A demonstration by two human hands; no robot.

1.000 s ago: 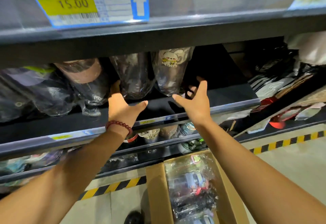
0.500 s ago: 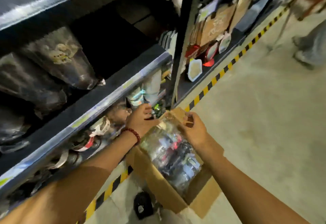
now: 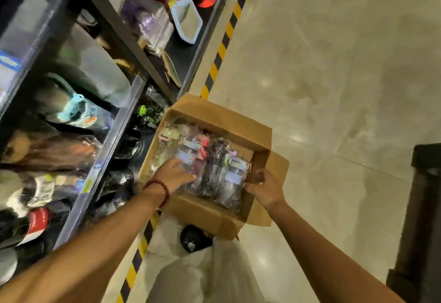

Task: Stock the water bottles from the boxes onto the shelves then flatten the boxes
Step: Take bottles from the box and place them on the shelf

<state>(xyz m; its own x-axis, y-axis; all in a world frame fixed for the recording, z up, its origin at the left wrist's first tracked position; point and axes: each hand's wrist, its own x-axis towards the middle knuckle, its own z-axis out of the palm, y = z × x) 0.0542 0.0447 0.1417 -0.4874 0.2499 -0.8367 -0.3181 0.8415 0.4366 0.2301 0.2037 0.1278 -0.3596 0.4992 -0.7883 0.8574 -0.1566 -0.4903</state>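
Cardboard box (image 3: 238, 123), brown, corrugated, flaps open, sits on the pale glossy concrete floor (image 3: 334, 63) just beside the dark metal shelving (image 3: 112, 135). Inside lie plastic-wrapped water bottles (image 3: 214, 166), crinkly clear film over them, lids and labels blurred into pink, purple, green and dark patches; they fill the box side by side. Left hand (image 3: 173, 173), red bead bracelet (image 3: 164, 190) on its wrist, rests on the wrapped bottles at the box's near left side, fingers bent down onto the film; cannot tell whether it grips one or only presses. Right hand (image 3: 262, 185) is at the box's near right edge, fingers curled around the end of the rightmost wrapped bottle, next to the cardboard wall. More film-wrapped bottles (image 3: 71, 111) lie on their sides on the shelves, teal, brown, white and red bits showing through shiny wrap. Yellow-and-black striped tape (image 3: 226, 35) runs along the floor at the shelf foot. White angular tray-like item (image 3: 188, 23) and red items lie on the lowest shelf of the next bay. White crumpled plastic bag (image 3: 202, 274) lies on the floor below the box, a small black round object (image 3: 193, 238) touching its upper edge. Dark blocky object (image 3: 422, 207) stands at the right edge, too cropped to identify.
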